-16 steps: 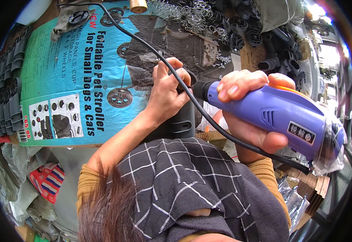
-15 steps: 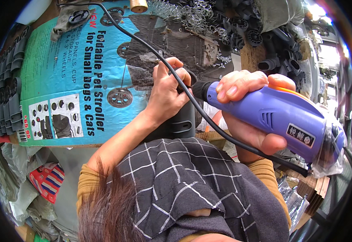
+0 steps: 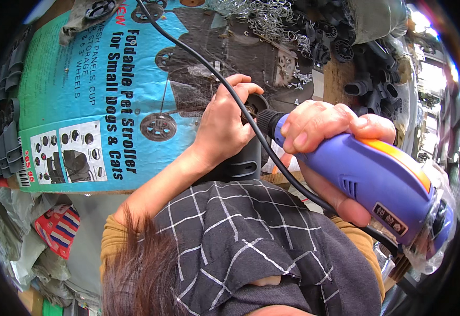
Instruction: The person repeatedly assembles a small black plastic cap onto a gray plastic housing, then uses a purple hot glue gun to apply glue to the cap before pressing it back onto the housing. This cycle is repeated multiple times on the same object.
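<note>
My right hand (image 3: 327,129) is wrapped round a blue-purple electric screwdriver (image 3: 364,171) with an orange strip, a black collar and clear plastic film over its back end. The collar points left, toward the fingertips of my left hand (image 3: 224,118). Those fingers are curled on a dark grey moulded plastic part (image 3: 246,158), which has a slotted lower end and a rounded, hollow upper end. A black cable (image 3: 203,60) passes in front of my left fingers and hides some of the contact. Whether the bit touches a screw is hidden.
Beneath the work lies a printed blue-green cardboard sheet (image 3: 77,142). Metal springs (image 3: 269,18) are heaped at the back, with small screws (image 3: 300,79) nearby. Black plastic fittings (image 3: 369,89) fill the right back; grey parts (image 3: 3,139) line the left edge. Plastic bags (image 3: 30,258) lie lower left.
The screwdriver's back end has swung downward, tilting the tool more steeply. My left hand and the grey plastic part sit slightly farther right in view, and more of the part's hollow upper end shows.
</note>
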The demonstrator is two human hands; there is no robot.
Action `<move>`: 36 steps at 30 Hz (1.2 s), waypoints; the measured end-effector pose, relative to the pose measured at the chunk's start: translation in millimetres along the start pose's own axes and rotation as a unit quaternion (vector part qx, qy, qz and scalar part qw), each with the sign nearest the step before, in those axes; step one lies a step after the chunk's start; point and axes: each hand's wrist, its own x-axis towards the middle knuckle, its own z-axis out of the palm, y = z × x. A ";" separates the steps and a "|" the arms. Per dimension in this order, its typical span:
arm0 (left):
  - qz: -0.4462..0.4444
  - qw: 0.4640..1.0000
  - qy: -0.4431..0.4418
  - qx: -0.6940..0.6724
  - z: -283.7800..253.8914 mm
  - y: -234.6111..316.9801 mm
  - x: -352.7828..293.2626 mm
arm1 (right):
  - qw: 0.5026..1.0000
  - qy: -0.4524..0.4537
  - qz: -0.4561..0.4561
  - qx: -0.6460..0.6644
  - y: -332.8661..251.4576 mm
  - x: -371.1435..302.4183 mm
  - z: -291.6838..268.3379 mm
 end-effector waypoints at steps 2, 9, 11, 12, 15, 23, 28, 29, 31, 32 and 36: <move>-0.010 1.000 -0.005 0.001 0.7 -1.5 -0.3 | 1.000 -0.002 0.001 0.012 1.0 1.0 0.0; 0.036 0.999 0.019 0.014 1.1 -2.6 0.9 | 0.999 -0.015 0.036 -0.029 0.0 -1.6 3.8; 0.060 0.998 0.027 0.019 1.1 -2.1 2.4 | 0.998 -0.013 0.040 -0.055 -4.4 -4.7 4.8; 0.066 0.997 0.029 0.027 0.9 -2.1 2.8 | 0.998 -0.028 0.021 -0.060 -5.8 -6.4 2.9; 0.061 0.997 0.017 0.049 0.1 -2.2 3.0 | 0.984 0.157 0.023 -0.076 -8.2 -16.6 -14.3; 0.080 0.995 0.031 0.054 0.9 -3.8 0.7 | 0.692 0.332 0.283 -0.576 29.6 -64.3 -124.5; 0.038 0.995 0.028 0.087 0.1 8.6 1.5 | 0.677 0.270 0.336 -0.596 79.0 -81.8 -154.8; 0.061 0.994 0.043 0.081 -0.8 13.4 2.4 | 0.681 0.284 0.303 -0.603 81.4 -84.4 -157.5; 0.090 0.990 0.071 0.086 -1.9 24.2 8.9 | 0.685 0.282 0.282 -0.609 75.3 -86.4 -150.8; 0.101 0.989 0.086 0.071 -1.2 30.2 15.1 | 0.674 0.293 0.231 -0.638 67.1 -84.3 -143.1; 0.181 0.966 0.156 0.102 20.5 54.9 57.8 | 0.900 0.216 0.272 -0.265 20.8 -74.5 -73.3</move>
